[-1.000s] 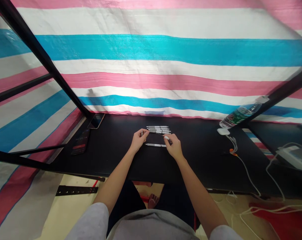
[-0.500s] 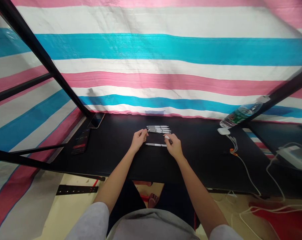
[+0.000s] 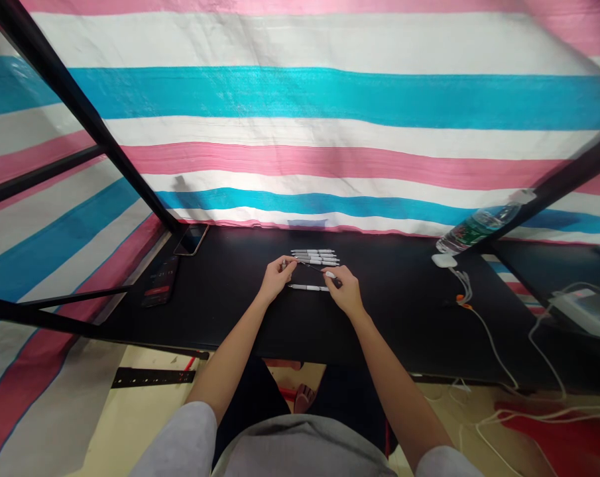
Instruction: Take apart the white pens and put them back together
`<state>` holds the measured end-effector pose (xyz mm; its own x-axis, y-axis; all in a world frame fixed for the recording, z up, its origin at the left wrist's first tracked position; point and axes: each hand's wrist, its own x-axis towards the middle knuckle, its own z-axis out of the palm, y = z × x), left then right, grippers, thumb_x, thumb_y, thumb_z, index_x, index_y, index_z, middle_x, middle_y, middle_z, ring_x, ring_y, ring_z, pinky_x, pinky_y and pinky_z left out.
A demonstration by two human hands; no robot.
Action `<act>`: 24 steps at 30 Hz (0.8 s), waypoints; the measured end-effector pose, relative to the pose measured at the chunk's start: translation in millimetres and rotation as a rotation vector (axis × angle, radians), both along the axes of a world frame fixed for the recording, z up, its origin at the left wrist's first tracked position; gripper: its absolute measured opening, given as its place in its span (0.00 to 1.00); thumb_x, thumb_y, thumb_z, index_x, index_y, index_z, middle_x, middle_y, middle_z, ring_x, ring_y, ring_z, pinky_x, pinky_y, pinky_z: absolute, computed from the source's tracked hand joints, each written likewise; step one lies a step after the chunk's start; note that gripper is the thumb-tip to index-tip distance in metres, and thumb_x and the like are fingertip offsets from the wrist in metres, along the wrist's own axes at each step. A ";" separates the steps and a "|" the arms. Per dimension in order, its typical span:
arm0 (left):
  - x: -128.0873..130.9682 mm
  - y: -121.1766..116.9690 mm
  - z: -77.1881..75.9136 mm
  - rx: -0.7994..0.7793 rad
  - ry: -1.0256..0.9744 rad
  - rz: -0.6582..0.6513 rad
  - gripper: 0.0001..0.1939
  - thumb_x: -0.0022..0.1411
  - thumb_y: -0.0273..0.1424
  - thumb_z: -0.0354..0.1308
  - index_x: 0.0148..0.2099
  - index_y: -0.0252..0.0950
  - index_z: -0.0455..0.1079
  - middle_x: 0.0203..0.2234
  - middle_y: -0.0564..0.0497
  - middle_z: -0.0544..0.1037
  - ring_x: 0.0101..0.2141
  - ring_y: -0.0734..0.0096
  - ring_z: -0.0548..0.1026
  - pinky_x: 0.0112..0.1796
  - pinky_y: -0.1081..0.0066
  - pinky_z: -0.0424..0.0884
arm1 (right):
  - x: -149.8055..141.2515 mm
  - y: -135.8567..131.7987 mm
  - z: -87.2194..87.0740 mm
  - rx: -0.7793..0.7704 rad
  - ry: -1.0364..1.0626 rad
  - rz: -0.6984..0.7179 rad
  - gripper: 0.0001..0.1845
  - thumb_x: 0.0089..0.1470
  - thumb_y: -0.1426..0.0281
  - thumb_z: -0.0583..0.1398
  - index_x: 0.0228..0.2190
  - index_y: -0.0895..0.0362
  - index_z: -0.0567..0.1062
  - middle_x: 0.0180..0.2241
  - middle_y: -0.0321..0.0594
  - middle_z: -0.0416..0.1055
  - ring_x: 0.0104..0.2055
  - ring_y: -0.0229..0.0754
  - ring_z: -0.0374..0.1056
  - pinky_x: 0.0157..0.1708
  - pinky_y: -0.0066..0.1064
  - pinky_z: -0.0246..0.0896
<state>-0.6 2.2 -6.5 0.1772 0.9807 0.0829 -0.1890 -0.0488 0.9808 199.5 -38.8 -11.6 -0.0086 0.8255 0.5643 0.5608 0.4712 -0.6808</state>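
Observation:
My left hand [image 3: 276, 279] is pinched on a small silver pen tip at about the middle of the black table [image 3: 220, 305]. My right hand [image 3: 347, 291] is closed on a white pen part, and a thin dark refill [image 3: 310, 267] runs between the two hands. One white pen [image 3: 308, 287] lies on the table between my hands. Several more white pens [image 3: 313, 257] lie side by side in a row just beyond my fingers.
Two phones [image 3: 192, 239] [image 3: 160, 281] lie at the table's left end by a black metal post. A water bottle [image 3: 477, 226], a white charger [image 3: 444, 261] and cables sit at the right. A striped tarp hangs behind the table.
My left hand has shifted slightly, raising its pinched tip a little; my right hand and the pens on the table stay where they were.

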 end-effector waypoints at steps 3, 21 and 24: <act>-0.1 -0.2 -0.5 0.015 0.019 -0.009 0.18 0.55 0.44 0.63 0.38 0.33 0.73 0.16 0.61 0.51 0.17 0.84 0.50 0.19 0.77 0.47 | -0.2 -0.1 0.3 0.018 -0.016 0.011 0.10 0.57 0.70 0.56 0.35 0.53 0.78 0.31 0.39 0.76 0.34 0.44 0.67 0.35 0.35 0.66; -2.3 -5.5 5.5 0.147 0.301 -0.036 0.16 0.55 0.42 0.63 0.37 0.33 0.78 0.17 0.57 0.58 0.20 0.79 0.55 0.21 0.75 0.53 | -1.8 -0.5 2.3 0.079 -0.055 0.058 0.10 0.57 0.73 0.57 0.35 0.53 0.78 0.29 0.38 0.75 0.35 0.44 0.66 0.39 0.37 0.66; 0.0 -4.5 3.4 0.083 0.215 -0.056 0.18 0.54 0.43 0.64 0.39 0.33 0.77 0.17 0.57 0.58 0.19 0.79 0.55 0.21 0.75 0.52 | -1.3 0.7 -0.4 0.079 -0.071 0.063 0.10 0.57 0.73 0.56 0.35 0.53 0.78 0.28 0.39 0.74 0.34 0.44 0.66 0.38 0.37 0.66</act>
